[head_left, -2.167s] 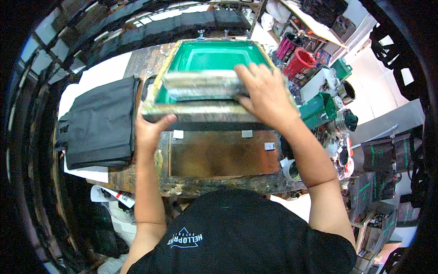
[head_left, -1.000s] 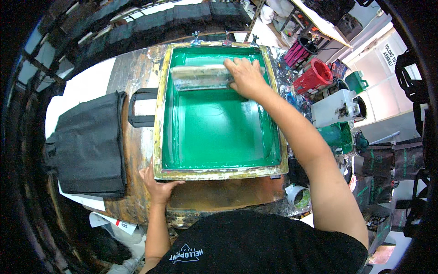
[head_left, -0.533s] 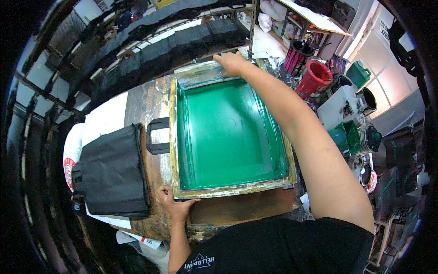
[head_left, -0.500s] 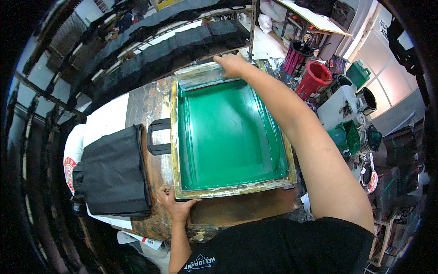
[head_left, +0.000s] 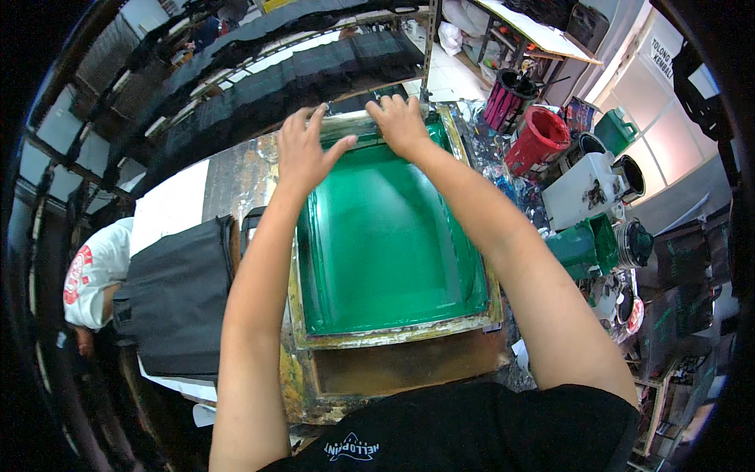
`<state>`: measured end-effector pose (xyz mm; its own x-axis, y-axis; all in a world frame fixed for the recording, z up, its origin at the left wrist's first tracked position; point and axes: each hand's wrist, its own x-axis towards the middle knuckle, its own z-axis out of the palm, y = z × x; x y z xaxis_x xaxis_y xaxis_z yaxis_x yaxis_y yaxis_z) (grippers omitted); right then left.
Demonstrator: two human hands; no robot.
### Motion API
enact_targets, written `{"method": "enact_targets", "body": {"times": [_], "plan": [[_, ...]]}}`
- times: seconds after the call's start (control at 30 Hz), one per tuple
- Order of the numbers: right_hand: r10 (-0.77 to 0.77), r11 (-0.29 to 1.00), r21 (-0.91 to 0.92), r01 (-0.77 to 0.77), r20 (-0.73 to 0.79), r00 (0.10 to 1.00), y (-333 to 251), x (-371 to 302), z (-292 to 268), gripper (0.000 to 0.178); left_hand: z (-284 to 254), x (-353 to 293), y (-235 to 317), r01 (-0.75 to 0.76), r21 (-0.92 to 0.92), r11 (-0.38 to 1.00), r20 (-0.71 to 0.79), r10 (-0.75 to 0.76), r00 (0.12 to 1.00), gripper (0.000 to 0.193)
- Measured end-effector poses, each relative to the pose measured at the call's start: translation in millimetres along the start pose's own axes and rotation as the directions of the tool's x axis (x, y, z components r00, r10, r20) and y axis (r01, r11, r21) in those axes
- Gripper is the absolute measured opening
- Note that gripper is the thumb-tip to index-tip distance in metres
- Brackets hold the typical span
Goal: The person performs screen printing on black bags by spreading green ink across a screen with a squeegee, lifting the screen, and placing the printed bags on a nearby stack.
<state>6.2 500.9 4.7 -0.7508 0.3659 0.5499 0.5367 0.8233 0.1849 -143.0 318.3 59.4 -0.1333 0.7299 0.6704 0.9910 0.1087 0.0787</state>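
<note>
A screen printing frame (head_left: 393, 340) with green ink over its mesh (head_left: 377, 252) lies on the worktable in front of me. Across its far end stands a squeegee (head_left: 350, 124), a pale, worn bar. My right hand (head_left: 399, 126) has its fingers curled over the right part of this bar. Beside the bar's left end is my left hand (head_left: 305, 153), thumb and fingers apart. Whether its fingertips touch the squeegee, I cannot tell. A stack of black fabric bags (head_left: 177, 299) lies left of the frame, partly behind my left forearm.
On the right stand a red ink bucket (head_left: 543, 134), a black and pink bucket (head_left: 515, 98), a green ink container (head_left: 586, 248) and a white jerrycan (head_left: 582, 189). Racks with black bags (head_left: 314, 75) fill the far side. Another person's white sleeve (head_left: 106, 267) shows at the left.
My left hand has left the frame's near left corner and moved up to the squeegee's left end. My right hand stays at the far end. More of the other person's sleeve shows.
</note>
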Motion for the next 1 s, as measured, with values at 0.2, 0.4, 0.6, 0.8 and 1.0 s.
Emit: {"method": "enact_targets", "body": {"times": [0.2, 0.4, 0.6, 0.8, 1.0], "plan": [[-0.017, 0.997, -0.080, 0.015, -0.021, 1.000, -9, -3, -4, 0.030, 65, 18, -14, 0.043, 0.281, 0.959, 0.179, -0.096, 0.979, 0.070], [-0.049, 0.997, -0.064, 0.044, -0.068, 0.997, -16, -28, -20, 0.026, 56, -6, -6, -0.039, 0.271, 0.962, 0.108, 0.010, 0.994, 0.068], [-0.046, 0.998, -0.052, 0.046, -0.005, 0.999, -49, -79, -63, 0.024, 21, -60, 20, -0.068, 0.304, 0.950, 0.049, 0.056, 0.997, 0.064], [-0.041, 0.998, -0.041, 0.043, 0.032, 0.999, -73, -145, -123, 0.022, -30, -117, 73, -0.043, 0.254, 0.966, 0.044, 0.033, 0.998, 0.063], [-0.041, 0.999, -0.009, 0.042, 0.086, 0.995, -104, -208, -175, 0.016, -83, -176, 118, -0.016, 0.206, 0.978, 0.086, -0.001, 0.996, 0.061]]}}
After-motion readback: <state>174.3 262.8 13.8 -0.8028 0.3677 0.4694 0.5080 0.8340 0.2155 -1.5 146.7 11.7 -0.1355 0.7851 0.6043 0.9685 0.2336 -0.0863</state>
